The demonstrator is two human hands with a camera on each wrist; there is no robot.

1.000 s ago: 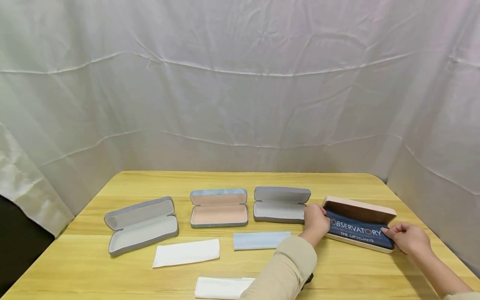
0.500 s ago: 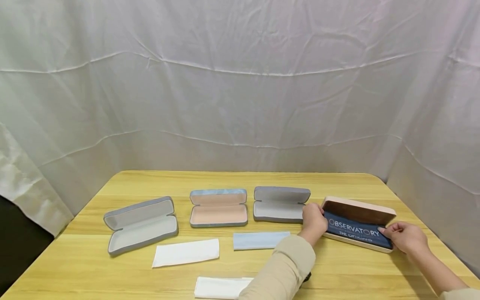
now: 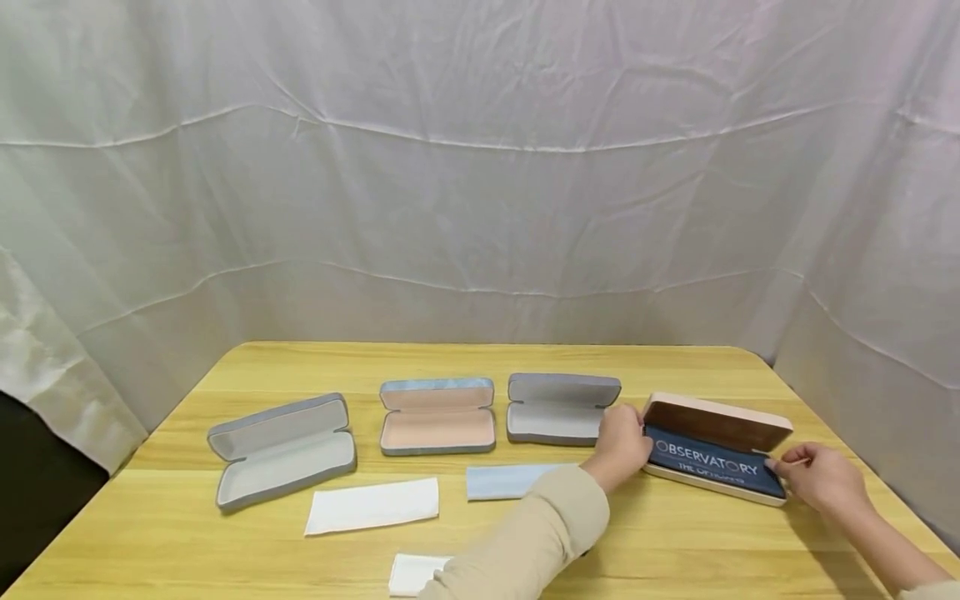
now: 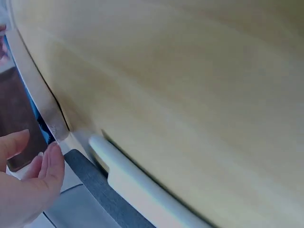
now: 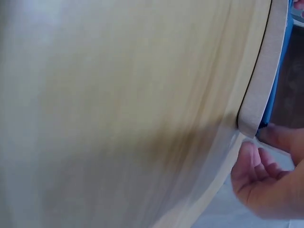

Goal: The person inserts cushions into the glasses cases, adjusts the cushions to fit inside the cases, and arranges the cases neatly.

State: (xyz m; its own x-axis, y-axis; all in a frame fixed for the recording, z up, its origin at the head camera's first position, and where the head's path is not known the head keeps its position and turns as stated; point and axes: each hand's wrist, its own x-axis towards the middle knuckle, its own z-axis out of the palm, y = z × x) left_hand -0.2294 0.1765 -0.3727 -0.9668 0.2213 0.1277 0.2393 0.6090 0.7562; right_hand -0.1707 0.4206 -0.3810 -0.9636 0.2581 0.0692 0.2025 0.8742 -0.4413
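Note:
A dark blue printed cleaning cloth (image 3: 701, 462) lies in the lower half of an open eyeglass case (image 3: 723, 417) with a beige outside and brown lining. By the case's left end is my left hand (image 3: 624, 446); in the left wrist view its thumb and fingers (image 4: 53, 164) are apart, the fingertips at the case's corner. My right hand (image 3: 821, 479) is at the right end, its thumb on the cloth's corner and its fingers (image 5: 248, 159) curled outside the case. In the right wrist view, the cloth (image 5: 275, 95) shows as a blue strip along the rim.
Three more open eyeglass cases stand leftward: a grey case (image 3: 285, 458), a blue case with pink lining (image 3: 438, 429) and another grey case (image 3: 558, 417). In front lie a white cloth (image 3: 372, 506), a light blue cloth (image 3: 502, 482) and another white cloth (image 3: 416, 573), partly behind my sleeve.
My left hand has drawn back leftward from the cloth to the case's end. The cloth's left part lies lower in the case. My right thumb has shifted slightly outward.

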